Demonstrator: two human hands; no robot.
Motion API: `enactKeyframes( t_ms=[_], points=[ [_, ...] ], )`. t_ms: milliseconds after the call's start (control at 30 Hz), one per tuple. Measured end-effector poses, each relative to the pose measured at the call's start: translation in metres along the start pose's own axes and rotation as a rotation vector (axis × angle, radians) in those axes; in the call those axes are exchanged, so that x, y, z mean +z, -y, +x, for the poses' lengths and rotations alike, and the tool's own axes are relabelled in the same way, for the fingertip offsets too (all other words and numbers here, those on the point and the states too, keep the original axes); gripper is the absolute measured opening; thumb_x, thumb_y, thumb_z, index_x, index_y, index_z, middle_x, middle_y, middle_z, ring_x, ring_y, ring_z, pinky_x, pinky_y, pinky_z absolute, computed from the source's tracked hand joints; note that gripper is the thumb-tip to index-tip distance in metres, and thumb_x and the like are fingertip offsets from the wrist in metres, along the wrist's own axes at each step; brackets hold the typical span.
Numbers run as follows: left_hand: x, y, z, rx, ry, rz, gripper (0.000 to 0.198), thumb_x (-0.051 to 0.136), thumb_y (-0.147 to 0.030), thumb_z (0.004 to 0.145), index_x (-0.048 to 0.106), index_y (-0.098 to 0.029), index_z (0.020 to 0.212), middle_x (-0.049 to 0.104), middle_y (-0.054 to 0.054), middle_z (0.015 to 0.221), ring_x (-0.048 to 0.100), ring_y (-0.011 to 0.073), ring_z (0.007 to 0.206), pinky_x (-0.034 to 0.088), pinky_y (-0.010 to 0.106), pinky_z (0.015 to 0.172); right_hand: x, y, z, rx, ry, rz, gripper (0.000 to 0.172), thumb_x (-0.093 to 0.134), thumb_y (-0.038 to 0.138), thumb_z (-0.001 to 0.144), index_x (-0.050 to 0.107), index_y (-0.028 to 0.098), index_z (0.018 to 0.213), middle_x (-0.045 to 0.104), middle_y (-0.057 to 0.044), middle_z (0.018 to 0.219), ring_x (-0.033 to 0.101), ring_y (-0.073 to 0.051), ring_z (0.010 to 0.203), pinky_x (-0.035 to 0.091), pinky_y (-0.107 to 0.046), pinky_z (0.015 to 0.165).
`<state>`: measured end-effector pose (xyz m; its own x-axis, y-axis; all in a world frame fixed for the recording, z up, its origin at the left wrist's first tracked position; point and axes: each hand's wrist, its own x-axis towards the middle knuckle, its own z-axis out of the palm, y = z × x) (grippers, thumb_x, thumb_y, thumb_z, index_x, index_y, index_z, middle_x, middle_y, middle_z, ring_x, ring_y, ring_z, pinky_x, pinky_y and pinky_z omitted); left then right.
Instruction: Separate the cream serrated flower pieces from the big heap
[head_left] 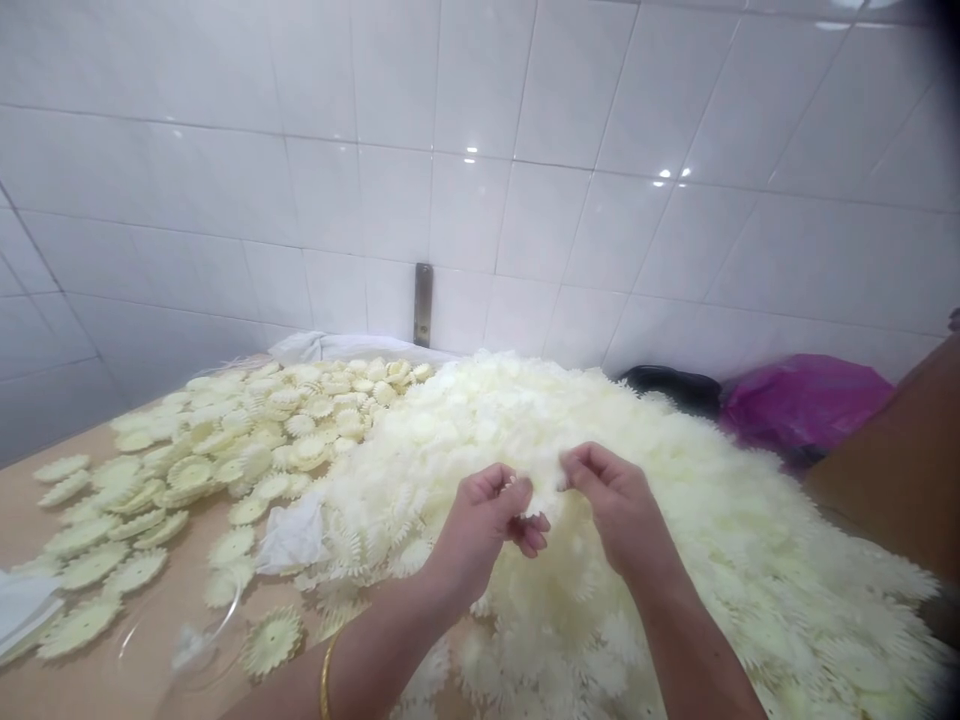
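Note:
Before me lies a big heap of thin, pale cream, flower-shaped pieces with fringed edges [720, 520]. One such flower-shaped piece [541, 488] is stretched between my hands, just above the heap. My left hand [487, 510] pinches its left edge between thumb and forefinger, with the other fingers curled below. On the other side, my right hand [611, 500] is closed in a pinch at its right edge. The piece blends into the pale heap behind it, so its outline is hard to make out.
Thicker scalloped discs [191, 475] lie in piles on the tan tabletop [142, 640] at left. A crumpled white scrap [291, 535] and a clear looped strand [229, 610] lie nearer. Black [671, 388] and magenta plastic bags [810, 400] sit at back right, before the tiled wall [472, 210].

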<state>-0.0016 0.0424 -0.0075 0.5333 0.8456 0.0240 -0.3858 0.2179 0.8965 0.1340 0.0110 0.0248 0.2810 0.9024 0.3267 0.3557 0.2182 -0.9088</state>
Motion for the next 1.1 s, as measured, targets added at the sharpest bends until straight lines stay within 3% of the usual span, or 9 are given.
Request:
enactKeyframes(
  t_ms=[267,333,433,500,567,667,800,967,1100],
  points=[
    [0.015,-0.008,-0.011,-0.089,0.045,-0.174,0.023,0.06,-0.033,0.073,0.045,-0.017,0.068,0.058,0.0,0.049,0.048,0.0071,0.037,0.036,0.018,0.039,0.017,0.002,-0.009,-0.046,-0.224,-0.204,0.032,0.04,0.043,0.084,0.04,0.02,0.061,0.048,0.001,0.055,0.044,-0.012,0.052,0.034,-0.023,0.051],
    [0.019,-0.013,-0.018,-0.19,0.117,-0.24,0.023,0.063,-0.032,0.07,0.045,-0.018,0.067,0.055,-0.002,0.044,0.045,0.0067,0.032,0.032,0.017,0.034,0.006,-0.002,-0.004,-0.042,-0.275,-0.275,0.032,0.037,0.044,0.085,0.041,0.02,0.063,0.052,0.0,0.056,0.045,-0.013,0.051,0.034,-0.024,0.05],
    [0.021,-0.02,-0.027,-0.271,0.238,-0.252,0.027,0.066,-0.033,0.066,0.044,-0.018,0.065,0.053,-0.003,0.042,0.044,0.0077,0.03,0.029,0.017,0.031,-0.022,-0.011,0.007,0.039,-0.464,-0.386,0.035,0.035,0.044,0.085,0.043,0.02,0.061,0.054,-0.001,0.054,0.045,-0.013,0.047,0.034,-0.025,0.05],
    [0.019,-0.021,-0.027,-0.235,0.185,-0.204,0.029,0.067,-0.036,0.065,0.044,-0.017,0.067,0.052,-0.003,0.045,0.046,0.0079,0.032,0.03,0.018,0.032,-0.039,-0.017,0.013,0.076,-0.486,-0.482,0.039,0.038,0.047,0.083,0.041,0.02,0.056,0.05,0.0,0.049,0.045,-0.014,0.048,0.033,-0.025,0.05],
    [0.014,-0.018,-0.021,-0.185,0.047,-0.132,0.031,0.067,-0.038,0.065,0.044,-0.018,0.069,0.052,-0.003,0.047,0.046,0.0073,0.035,0.03,0.018,0.034,-0.046,-0.019,0.016,0.06,-0.45,-0.574,0.036,0.045,0.05,0.079,0.044,0.02,0.059,0.05,0.001,0.05,0.045,-0.014,0.05,0.034,-0.026,0.051],
    [0.005,-0.011,-0.009,-0.098,-0.084,-0.004,0.034,0.064,-0.042,0.066,0.04,-0.018,0.064,0.05,-0.003,0.047,0.046,0.007,0.037,0.031,0.018,0.037,-0.037,-0.015,0.013,-0.011,-0.375,-0.583,0.029,0.054,0.048,0.074,0.049,0.02,0.074,0.053,0.001,0.061,0.048,-0.015,0.057,0.036,-0.026,0.056],
    [0.001,-0.006,-0.001,0.013,-0.172,0.126,0.037,0.06,-0.046,0.069,0.037,-0.018,0.061,0.05,-0.003,0.046,0.046,0.0073,0.039,0.032,0.018,0.039,-0.013,-0.001,0.002,-0.063,-0.13,-0.416,0.033,0.05,0.05,0.077,0.048,0.019,0.065,0.051,0.001,0.061,0.046,-0.013,0.058,0.036,-0.025,0.056],
    [0.002,-0.003,-0.003,0.078,-0.13,0.159,0.034,0.061,-0.045,0.069,0.041,-0.018,0.064,0.05,-0.003,0.049,0.049,0.0086,0.042,0.034,0.019,0.041,0.006,0.007,-0.006,-0.065,0.186,-0.197,0.032,0.053,0.044,0.076,0.042,0.018,0.06,0.043,0.003,0.057,0.04,-0.011,0.056,0.034,-0.023,0.053],
    [0.0,-0.005,-0.002,0.009,-0.056,0.059,0.033,0.061,-0.044,0.069,0.042,-0.017,0.063,0.049,-0.003,0.049,0.051,0.009,0.044,0.035,0.019,0.042,0.003,0.003,-0.003,-0.006,0.285,-0.033,0.035,0.046,0.043,0.08,0.036,0.019,0.058,0.033,0.004,0.056,0.033,-0.01,0.054,0.031,-0.022,0.052]
  ],
)
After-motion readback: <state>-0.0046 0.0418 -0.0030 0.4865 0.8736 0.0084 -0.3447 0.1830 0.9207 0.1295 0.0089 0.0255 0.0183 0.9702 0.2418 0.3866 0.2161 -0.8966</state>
